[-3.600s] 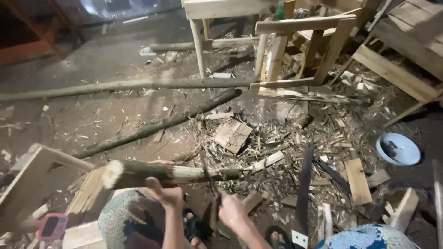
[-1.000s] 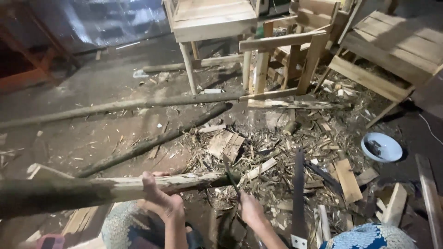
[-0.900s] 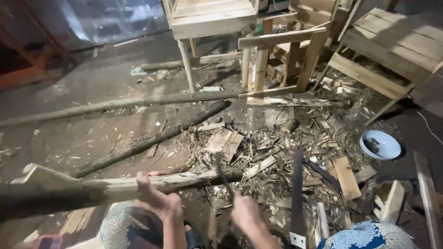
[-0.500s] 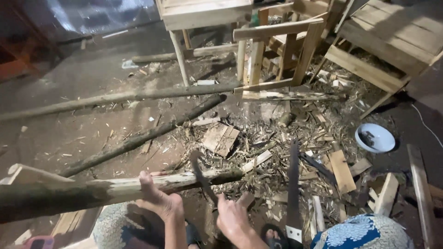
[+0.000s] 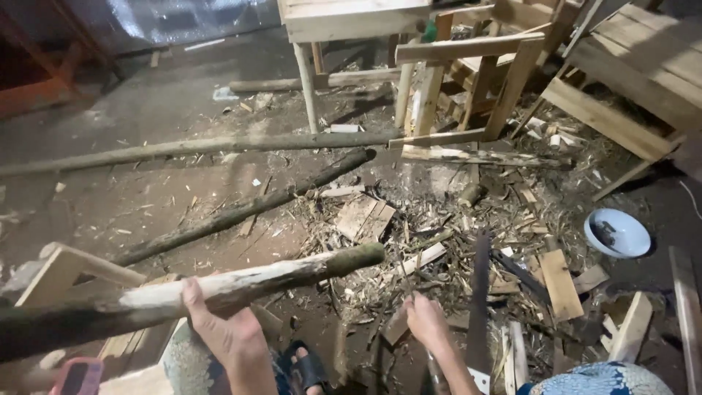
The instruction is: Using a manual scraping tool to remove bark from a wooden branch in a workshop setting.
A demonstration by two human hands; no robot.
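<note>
Your left hand (image 5: 223, 329) clamps its fingers around the partly debarked pole (image 5: 219, 289), which runs from 9 toward 3 o'clock: stiff, heavy, rough; grip its pale stripped section. Your right hand (image 5: 428, 322) is closed on a blade handle, barely visible

Dim dirt floor (image 5: 131, 197), perhaps concrete, beneath unfinished wooden chairs (image 5: 468, 66).
</note>
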